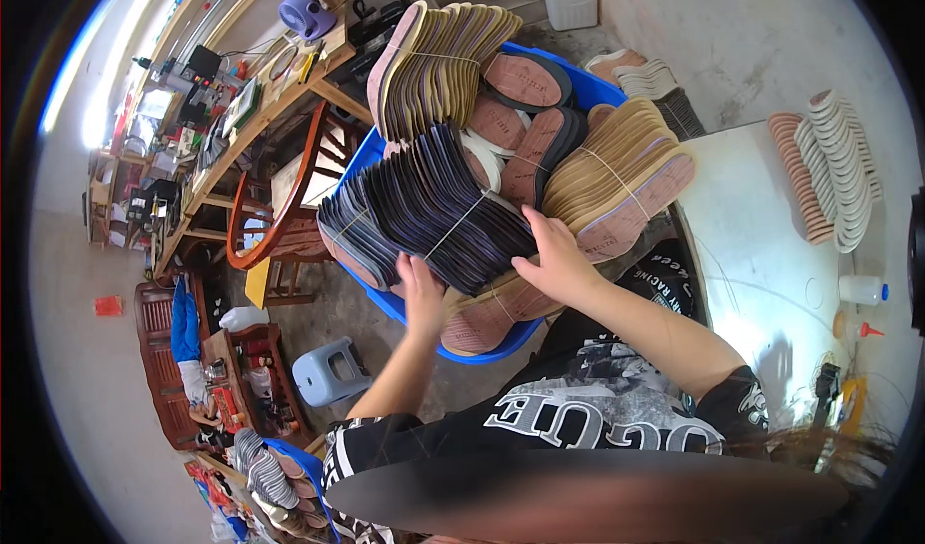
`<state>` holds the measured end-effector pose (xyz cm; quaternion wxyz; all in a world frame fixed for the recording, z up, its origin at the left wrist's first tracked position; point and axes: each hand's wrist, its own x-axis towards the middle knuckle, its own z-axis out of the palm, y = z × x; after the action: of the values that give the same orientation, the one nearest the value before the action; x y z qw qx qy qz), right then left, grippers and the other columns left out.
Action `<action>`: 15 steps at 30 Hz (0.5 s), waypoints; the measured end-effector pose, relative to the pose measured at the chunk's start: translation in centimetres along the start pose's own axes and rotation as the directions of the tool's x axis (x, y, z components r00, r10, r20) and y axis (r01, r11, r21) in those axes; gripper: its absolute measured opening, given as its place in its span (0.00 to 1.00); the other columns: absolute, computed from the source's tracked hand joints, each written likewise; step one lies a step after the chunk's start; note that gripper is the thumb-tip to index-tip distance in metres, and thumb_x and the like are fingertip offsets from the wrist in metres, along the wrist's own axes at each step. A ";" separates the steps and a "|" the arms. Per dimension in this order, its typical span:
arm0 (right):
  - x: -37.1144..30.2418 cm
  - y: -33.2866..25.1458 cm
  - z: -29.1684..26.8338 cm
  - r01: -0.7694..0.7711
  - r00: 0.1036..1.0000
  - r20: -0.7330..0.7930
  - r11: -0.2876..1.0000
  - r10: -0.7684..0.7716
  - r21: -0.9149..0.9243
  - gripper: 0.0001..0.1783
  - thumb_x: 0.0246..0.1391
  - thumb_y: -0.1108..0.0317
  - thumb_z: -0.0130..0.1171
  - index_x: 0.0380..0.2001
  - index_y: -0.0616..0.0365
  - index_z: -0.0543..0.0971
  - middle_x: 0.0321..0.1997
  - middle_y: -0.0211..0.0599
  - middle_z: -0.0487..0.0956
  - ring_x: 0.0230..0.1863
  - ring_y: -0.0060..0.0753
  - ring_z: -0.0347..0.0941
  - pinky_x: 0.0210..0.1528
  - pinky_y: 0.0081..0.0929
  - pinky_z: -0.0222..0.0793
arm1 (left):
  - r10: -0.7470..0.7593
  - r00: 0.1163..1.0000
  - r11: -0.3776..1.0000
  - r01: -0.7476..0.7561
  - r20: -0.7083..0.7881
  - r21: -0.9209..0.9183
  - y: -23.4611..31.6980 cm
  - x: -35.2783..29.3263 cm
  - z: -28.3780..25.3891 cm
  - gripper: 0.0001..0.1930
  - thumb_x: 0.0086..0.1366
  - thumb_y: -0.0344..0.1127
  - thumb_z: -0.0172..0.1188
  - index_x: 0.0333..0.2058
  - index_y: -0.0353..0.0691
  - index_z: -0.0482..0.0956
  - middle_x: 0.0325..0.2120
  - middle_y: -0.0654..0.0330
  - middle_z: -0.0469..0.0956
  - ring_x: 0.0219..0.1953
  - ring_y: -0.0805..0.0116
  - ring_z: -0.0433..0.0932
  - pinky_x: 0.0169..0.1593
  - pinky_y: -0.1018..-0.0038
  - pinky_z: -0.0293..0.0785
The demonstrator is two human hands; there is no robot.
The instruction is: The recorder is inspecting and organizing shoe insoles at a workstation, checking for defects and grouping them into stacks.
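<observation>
From where I stand, the room is a cramped workshop with pale, scuffed walls and a grey concrete floor. Along the upper left of the frame runs a long wooden surface (220, 173), crowded with tools and a purple device (306, 16). Below it is a wooden chair (310, 163) with a curved, glossy red-brown back; lower down sits a smooth blue-grey plastic stool (330, 371). At the right, a smooth white surface (737, 245) bears curved stacks of pinkish and white sole pieces (836, 173) and a white bottle (859, 290) with a blue cap. A cloudy white jug (570, 2) stands at the top.

In the middle of the frame, a shiny blue plastic tub (602, 89) is heaped with bundled soles. The dark bundle (424, 207) lies across the front of the heap: many thin, foot-shaped layers, black to bluish, their edges ribbed like pages and bound with pale cord. Tan bundles with pinkish faces, one at the top (438, 72) and one at the right (617, 178), flank it, and black-edged soles (530, 83) lie between.

The left hand (421, 293) touches the dark bundle's lower edge; I cannot tell whether its grip is closed there. The right hand (554, 255) is at the bundle's right end, its grip spread, thumb and fingers apart.
</observation>
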<state>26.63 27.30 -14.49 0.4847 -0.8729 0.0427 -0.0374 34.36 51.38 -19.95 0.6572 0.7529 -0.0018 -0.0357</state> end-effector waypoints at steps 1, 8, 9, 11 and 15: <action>0.2 -0.5 0.0 -0.069 0.998 0.008 0.995 0.070 -0.067 0.42 0.48 0.60 0.63 0.63 0.63 0.57 0.61 0.55 0.62 0.63 0.52 0.58 0.65 0.43 0.54 | -0.062 0.996 0.919 0.033 -0.062 -0.392 2.0 -1.9 3.4 0.31 0.70 0.58 0.42 0.56 0.35 0.64 0.56 0.52 0.66 0.54 0.57 0.69 0.58 0.65 0.65; 0.8 0.6 -0.8 -0.056 0.990 0.135 0.986 0.035 0.155 0.41 0.39 0.61 0.70 0.55 0.65 0.64 0.57 0.55 0.64 0.61 0.55 0.60 0.63 0.41 0.57 | -0.353 0.898 0.577 0.429 0.261 -0.695 3.4 -0.9 3.0 0.45 0.61 0.75 0.31 0.65 0.44 0.54 0.64 0.58 0.60 0.64 0.56 0.61 0.66 0.59 0.57; 0.7 0.7 -0.6 -0.058 0.991 0.132 0.987 0.037 0.153 0.41 0.39 0.61 0.70 0.55 0.65 0.64 0.57 0.55 0.64 0.61 0.55 0.60 0.63 0.41 0.57 | -0.205 0.922 0.574 0.386 0.330 -0.722 3.4 -0.9 3.2 0.46 0.60 0.76 0.31 0.66 0.46 0.53 0.64 0.58 0.60 0.64 0.56 0.60 0.66 0.58 0.57; 0.8 0.7 -0.2 -0.041 0.997 0.066 0.993 0.034 0.107 0.42 0.41 0.61 0.71 0.57 0.64 0.62 0.61 0.55 0.64 0.64 0.50 0.60 0.63 0.36 0.57 | -0.173 0.903 0.552 0.419 0.393 -0.721 2.3 -0.1 3.2 0.48 0.58 0.78 0.31 0.67 0.49 0.51 0.65 0.59 0.58 0.66 0.55 0.58 0.67 0.57 0.55; 1.6 0.4 -1.9 -0.236 0.944 0.287 0.938 0.160 0.255 0.48 0.41 0.59 0.71 0.61 0.63 0.57 0.65 0.58 0.61 0.67 0.49 0.58 0.66 0.35 0.53 | -0.133 0.875 0.514 0.463 0.466 -0.722 1.6 0.5 3.1 0.48 0.58 0.78 0.31 0.67 0.49 0.50 0.65 0.57 0.57 0.66 0.53 0.58 0.68 0.55 0.53</action>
<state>28.01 25.34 -13.78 0.6081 -0.7821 0.0606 0.1220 34.76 48.07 -18.85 0.9000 0.3321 0.0291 -0.2809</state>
